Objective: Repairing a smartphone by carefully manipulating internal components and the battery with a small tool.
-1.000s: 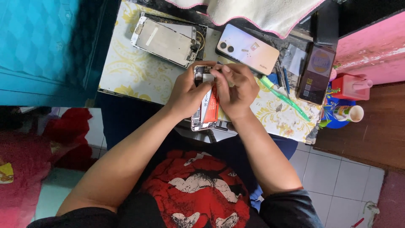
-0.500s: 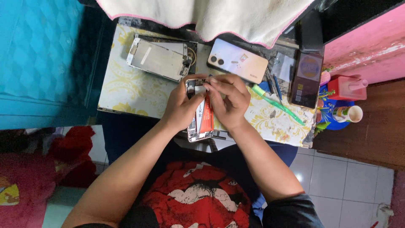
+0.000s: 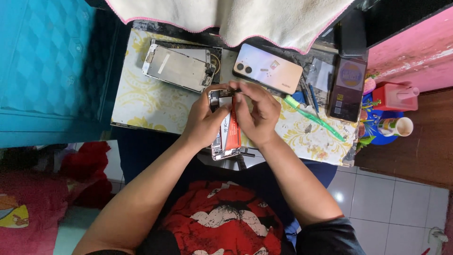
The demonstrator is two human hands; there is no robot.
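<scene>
Orange-labelled battery showing inside an opened phone (image 3: 225, 134), back cover off, lying over the near edge of the bench (image 3: 141, 101). Left hand (image 3: 204, 122) wraps the phone's left side, holding it. Right hand (image 3: 256, 113) covers its right side, fingertips pinched narrow on a small dark tool (image 3: 234, 90) at the phone's top end. Detached screen panel (image 3: 179, 68) lies toward the far left corner. Pale gold phone (image 3: 267, 68), face down, sits at the far edge. Green toothbrush (image 3: 314, 118) lies slantwise to the right. Dark phone (image 3: 348, 89) with lit screen lies near the right edge. White towel (image 3: 236, 19) hangs over the far edge.
</scene>
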